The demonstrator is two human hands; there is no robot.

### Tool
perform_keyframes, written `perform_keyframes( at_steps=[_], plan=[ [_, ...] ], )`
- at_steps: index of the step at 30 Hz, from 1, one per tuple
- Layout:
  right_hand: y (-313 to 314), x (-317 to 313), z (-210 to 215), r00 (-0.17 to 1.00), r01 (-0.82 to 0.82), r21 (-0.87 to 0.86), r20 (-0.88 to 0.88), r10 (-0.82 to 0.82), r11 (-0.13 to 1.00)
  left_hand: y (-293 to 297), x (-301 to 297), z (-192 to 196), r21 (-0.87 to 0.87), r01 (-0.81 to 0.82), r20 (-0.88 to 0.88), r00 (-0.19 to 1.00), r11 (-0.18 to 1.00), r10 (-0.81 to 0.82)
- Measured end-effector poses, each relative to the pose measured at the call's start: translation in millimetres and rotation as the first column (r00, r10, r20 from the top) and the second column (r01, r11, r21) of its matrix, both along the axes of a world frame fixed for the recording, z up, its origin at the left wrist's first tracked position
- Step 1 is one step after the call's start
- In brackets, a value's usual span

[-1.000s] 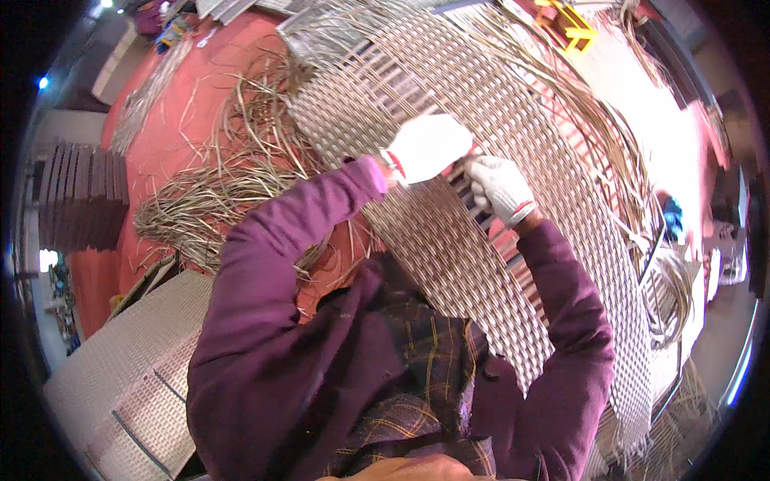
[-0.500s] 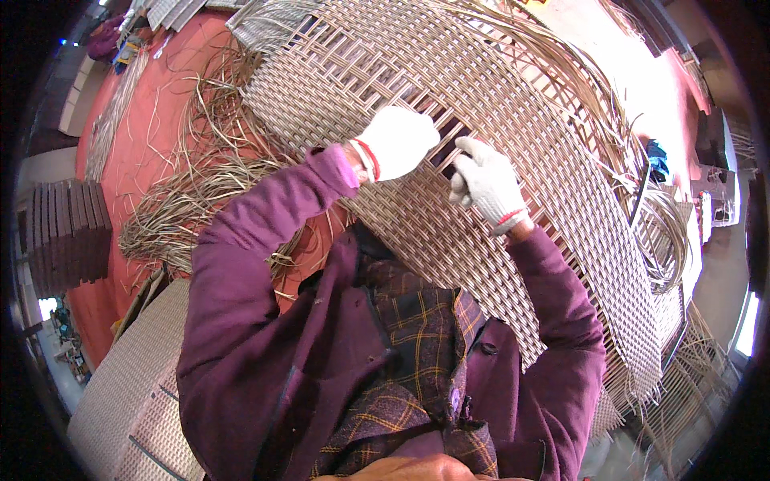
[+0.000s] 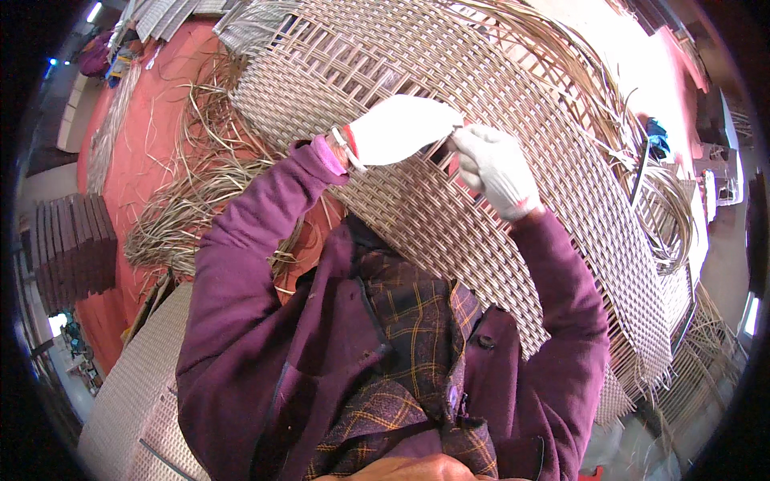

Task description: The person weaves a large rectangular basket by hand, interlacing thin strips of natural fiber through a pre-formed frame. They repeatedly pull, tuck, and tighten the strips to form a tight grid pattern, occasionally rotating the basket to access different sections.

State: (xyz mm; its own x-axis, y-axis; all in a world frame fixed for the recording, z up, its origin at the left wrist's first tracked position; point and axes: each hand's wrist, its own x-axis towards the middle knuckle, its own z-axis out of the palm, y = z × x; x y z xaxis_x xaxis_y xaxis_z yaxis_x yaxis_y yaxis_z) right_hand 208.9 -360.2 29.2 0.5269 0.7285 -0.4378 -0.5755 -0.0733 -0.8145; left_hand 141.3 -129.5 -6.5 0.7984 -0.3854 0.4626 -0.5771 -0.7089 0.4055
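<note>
Before me lies a large woven wicker panel, made of flat tan-brown strips, with a band of looser, gappy weave across its middle. My left hand, in a white knit glove with a red cuff, is over that band; bright light washes out its finger detail. Close against its fingertips is my right hand, also gloved, fingers curled with thumb and forefinger pinched. Both hands look closed at one spot above a dark gap in the weave. Whatever lies between the fingertips is too small and hidden to name.
A tangle of loose strips spreads over the red surface at left. More long strips trail along the panel's far right edge. Stacked dark brown pieces stand far left. Another woven panel is at lower left.
My left hand has shifted right toward my right hand, closing the space between them. The fingers of my right hand have drawn in to meet it. The whole view has moved slightly.
</note>
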Motion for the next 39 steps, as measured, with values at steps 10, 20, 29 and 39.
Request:
perform_keyframes(
  at_steps=[10,20,29,39],
  plan=[
    [-19.8,-8.4,-15.5,0.942,-0.048,-0.324,0.3,0.151,0.945,-29.2,-6.0,-13.9,0.451,-0.156,-0.107,0.968,0.879,0.226],
    [-22.1,4.7,-9.0,0.981,-0.065,-0.253,0.159,0.108,0.965,-40.5,-6.5,0.1,0.088,-0.164,0.033,0.986,0.983,0.161],
    [-82.7,-16.4,15.0,0.973,0.115,-0.318,0.227,-0.041,0.941,-54.4,2.9,7.2,0.164,-0.031,0.175,0.984,0.986,0.002],
    [-59.9,1.2,-21.8,0.926,-0.089,-0.455,0.289,0.241,0.886,-85.1,-3.3,-16.5,0.065,-0.149,-0.067,0.986,0.987,0.154]
  ],
)
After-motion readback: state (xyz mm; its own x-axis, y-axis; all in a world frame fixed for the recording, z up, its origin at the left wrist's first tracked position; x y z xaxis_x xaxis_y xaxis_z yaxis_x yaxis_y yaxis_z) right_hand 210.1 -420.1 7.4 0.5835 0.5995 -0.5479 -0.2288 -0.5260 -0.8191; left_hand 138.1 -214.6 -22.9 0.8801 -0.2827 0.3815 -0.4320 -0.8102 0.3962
